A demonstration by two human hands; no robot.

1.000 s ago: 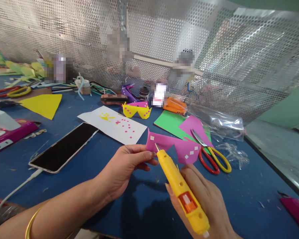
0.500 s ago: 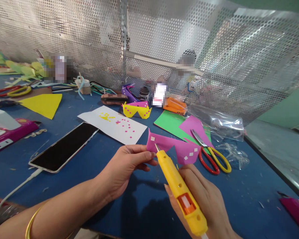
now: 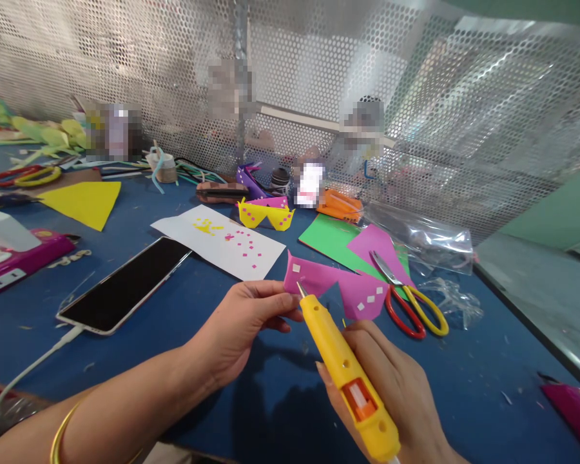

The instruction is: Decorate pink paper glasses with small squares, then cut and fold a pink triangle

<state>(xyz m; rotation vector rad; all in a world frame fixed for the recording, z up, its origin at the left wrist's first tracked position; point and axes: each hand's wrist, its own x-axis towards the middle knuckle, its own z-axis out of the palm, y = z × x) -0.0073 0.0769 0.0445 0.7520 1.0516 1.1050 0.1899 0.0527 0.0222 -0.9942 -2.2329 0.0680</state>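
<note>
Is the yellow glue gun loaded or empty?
Loaded: the yellow glue gun shows a white stick through its orange window and at its rear.

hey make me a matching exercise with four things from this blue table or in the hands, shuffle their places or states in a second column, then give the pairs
1. Yellow glue gun
2. Pink glasses cutout
3. Flat-lying smartphone
4. White sheet

A. Plugged into a white cable
B. Bears small yellow and pink pieces
C. In the right hand
D. Pinched by the left hand

Pairs: 1-C, 2-D, 3-A, 4-B
</note>
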